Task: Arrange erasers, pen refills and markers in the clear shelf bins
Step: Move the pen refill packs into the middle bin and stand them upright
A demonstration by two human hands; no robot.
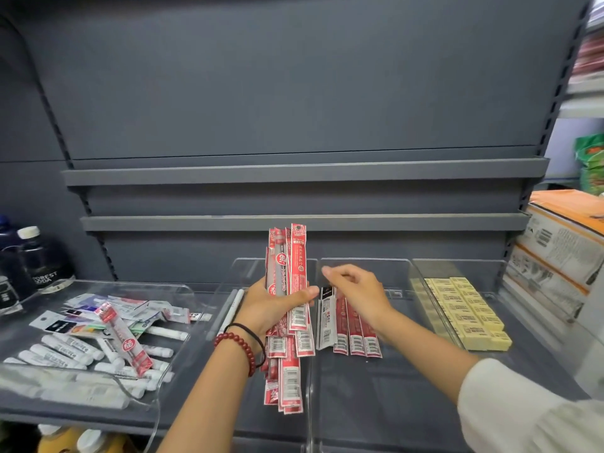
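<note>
left hand grips a sheaf of refill packs; right hand, fingers loose, hovers over the middle bin; next, likely laying another pack flat.

Red refill bundle upright in my grip.
My left hand holds it fanned. Just right of the grip a row of refill packs lies flat, with stacked yellow erasers farther right and white markers heaped well left.

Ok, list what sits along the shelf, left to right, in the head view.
Dark bottles → white markers → red refill bundle in the left hand → flat refill packs → yellow erasers → cardboard boxes.
</note>
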